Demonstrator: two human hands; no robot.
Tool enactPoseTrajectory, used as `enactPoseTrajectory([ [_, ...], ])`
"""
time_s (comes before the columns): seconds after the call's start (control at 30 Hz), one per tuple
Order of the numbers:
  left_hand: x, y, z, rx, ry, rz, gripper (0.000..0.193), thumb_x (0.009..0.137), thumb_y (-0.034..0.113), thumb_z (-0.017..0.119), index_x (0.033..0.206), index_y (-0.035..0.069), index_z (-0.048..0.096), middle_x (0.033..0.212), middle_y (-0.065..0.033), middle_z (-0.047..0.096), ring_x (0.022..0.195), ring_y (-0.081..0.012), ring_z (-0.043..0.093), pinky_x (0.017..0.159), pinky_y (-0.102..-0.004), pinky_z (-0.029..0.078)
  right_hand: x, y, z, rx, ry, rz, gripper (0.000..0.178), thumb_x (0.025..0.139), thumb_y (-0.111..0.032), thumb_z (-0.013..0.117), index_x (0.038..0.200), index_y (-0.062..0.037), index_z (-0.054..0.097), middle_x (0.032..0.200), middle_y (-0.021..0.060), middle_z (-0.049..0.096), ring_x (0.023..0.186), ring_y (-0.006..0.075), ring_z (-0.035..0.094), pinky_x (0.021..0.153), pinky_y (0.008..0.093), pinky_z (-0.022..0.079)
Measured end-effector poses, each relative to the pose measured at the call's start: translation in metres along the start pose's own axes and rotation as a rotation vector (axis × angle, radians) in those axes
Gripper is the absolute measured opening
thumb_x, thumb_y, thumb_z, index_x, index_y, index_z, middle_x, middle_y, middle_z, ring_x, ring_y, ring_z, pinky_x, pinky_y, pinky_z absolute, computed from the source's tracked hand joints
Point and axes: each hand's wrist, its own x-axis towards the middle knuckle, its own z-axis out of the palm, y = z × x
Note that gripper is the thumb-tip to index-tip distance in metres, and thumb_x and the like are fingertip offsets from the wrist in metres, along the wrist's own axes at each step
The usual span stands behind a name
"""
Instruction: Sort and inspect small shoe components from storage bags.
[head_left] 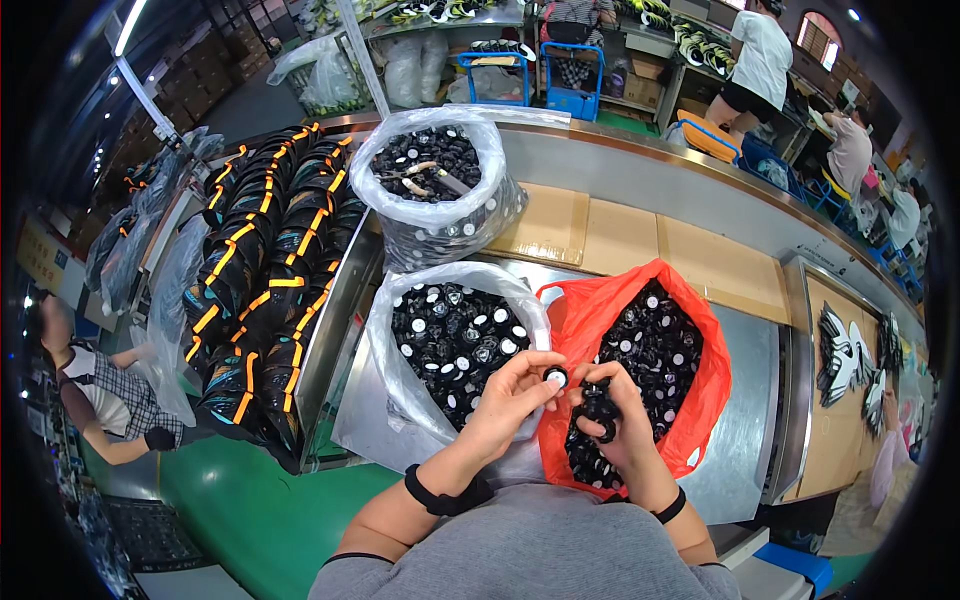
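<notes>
Between the thumb and fingertips of my left hand (503,408) is a small round black part with a white centre (556,377). My right hand (630,425) curls around several dark round parts (598,408), its fingertips close to the left hand's. Both hands are above the gap between two bags. On the left, a clear plastic bag (382,318) holds many black parts, several showing white round faces. To the right stands an opened red bag (713,400), filled with similar black parts. My right hand partly covers its contents.
Behind them stands another clear bag (452,245) of black parts, with a tool on top. Cardboard sheets (620,232) line the metal bench (740,440). Stacked black items with orange bands (265,250) fill the left side. A person (110,390) is at far left; others work beyond the bench.
</notes>
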Motion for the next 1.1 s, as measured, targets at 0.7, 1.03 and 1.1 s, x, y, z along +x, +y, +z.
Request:
enactPoseTrajectory([
  [0.7,0.002,-0.009,-0.01,-0.291,-0.165,-0.148,0.032,0.099,0.027,0.049,0.117,0.002,0.059,0.107,-0.0044,0.061,0.101,-0.0125,0.057,0.081,-0.0261,0.045,0.002,0.02,0.013,-1.302,-0.005,-0.791,0.028,0.073,0.006,0.073,0.097,0.0001,0.058,0.085,0.009,0.06,0.073,0.0166,0.059,0.067,0.0264,0.047],
  [1.03,-0.002,-0.013,-0.011,-0.428,-0.233,-0.08,0.028,0.101,0.023,0.046,0.119,0.003,0.056,0.102,-0.0059,0.061,0.085,-0.0083,0.054,0.07,-0.0215,0.041,0.0,0.021,0.009,-1.258,-0.012,-0.8,0.03,0.074,0.008,0.071,0.1,0.0,0.056,0.083,0.0085,0.06,0.073,0.0155,0.059,0.067,0.0258,0.047],
  [1.1,-0.001,-0.011,-0.01,-0.463,-0.258,-0.181,0.028,0.1,0.022,0.047,0.119,0.003,0.056,0.102,-0.0059,0.062,0.083,-0.0077,0.053,0.069,-0.0209,0.04,0.001,0.022,0.009,-1.277,-0.004,-0.816,0.03,0.074,0.008,0.07,0.1,0.0002,0.056,0.083,0.0085,0.06,0.073,0.0154,0.059,0.067,0.0258,0.047],
])
